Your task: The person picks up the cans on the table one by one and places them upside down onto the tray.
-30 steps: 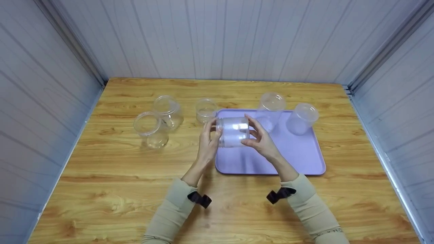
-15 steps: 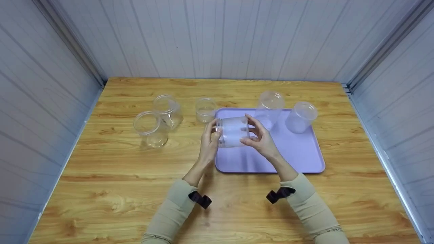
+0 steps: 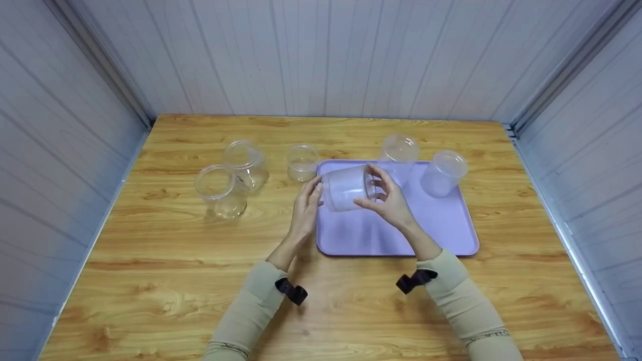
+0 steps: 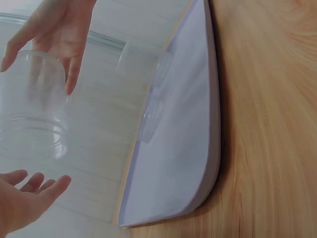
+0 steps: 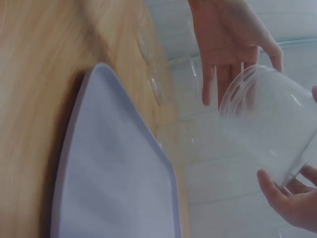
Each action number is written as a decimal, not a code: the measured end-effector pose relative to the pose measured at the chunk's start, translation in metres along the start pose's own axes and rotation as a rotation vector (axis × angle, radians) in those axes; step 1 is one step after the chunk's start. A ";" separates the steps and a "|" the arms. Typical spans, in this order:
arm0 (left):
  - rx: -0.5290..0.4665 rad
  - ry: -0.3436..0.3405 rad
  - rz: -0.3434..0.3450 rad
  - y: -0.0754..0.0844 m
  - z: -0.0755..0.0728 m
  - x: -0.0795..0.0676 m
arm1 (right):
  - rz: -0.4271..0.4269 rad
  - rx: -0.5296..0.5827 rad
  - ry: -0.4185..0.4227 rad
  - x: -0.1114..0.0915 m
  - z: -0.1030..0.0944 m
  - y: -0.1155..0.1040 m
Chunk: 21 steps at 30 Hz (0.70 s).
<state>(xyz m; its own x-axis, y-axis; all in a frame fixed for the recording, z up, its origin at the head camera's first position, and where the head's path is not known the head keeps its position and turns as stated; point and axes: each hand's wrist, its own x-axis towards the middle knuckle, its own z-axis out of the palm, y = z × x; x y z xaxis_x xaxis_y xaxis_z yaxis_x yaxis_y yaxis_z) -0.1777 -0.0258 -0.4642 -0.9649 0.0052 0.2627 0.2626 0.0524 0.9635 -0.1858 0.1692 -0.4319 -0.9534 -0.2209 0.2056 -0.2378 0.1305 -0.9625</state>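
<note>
A clear plastic jar (image 3: 345,190) is held tilted on its side above the purple tray (image 3: 426,230), its ridged rim toward the left. My right hand (image 3: 393,203) grips it around the base end, thumb in front and fingers behind. In the right wrist view the jar (image 5: 277,119) shows its open mouth near the straight fingers of my left hand (image 5: 230,44). My left hand (image 3: 305,210) is beside the rim with fingers loosely extended; the left wrist view shows a gap between those fingers and the jar (image 4: 34,89).
On the wooden table (image 3: 150,281), two clear jars (image 3: 219,193) (image 3: 247,165) stand at left and a short clear jar (image 3: 303,163) near the tray's back-left corner. A tall clear container (image 3: 398,155) and a smaller one (image 3: 444,173) stand on the tray. Panel walls enclose the back and sides.
The jar has tilted further, its base end rising slightly to the right. My left hand has let go of the rim and moved slightly left; my right hand keeps its grip.
</note>
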 end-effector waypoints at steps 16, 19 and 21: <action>0.353 0.148 -0.028 -0.032 -0.036 0.039 | -0.043 -0.568 0.030 0.033 -0.003 0.026; 0.431 0.128 -0.070 -0.033 -0.041 0.047 | -0.032 -0.635 -0.010 0.039 0.000 0.026; 0.483 0.110 -0.102 -0.033 -0.044 0.052 | -0.014 -0.672 -0.031 0.043 0.002 0.027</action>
<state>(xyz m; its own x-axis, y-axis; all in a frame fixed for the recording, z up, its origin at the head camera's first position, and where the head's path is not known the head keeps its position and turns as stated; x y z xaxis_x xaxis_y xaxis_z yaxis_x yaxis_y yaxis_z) -0.2356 -0.0713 -0.4798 -0.9720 -0.1279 0.1971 0.1077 0.5033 0.8574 -0.2333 0.1615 -0.4493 -0.9458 -0.2538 0.2026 -0.3241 0.6982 -0.6384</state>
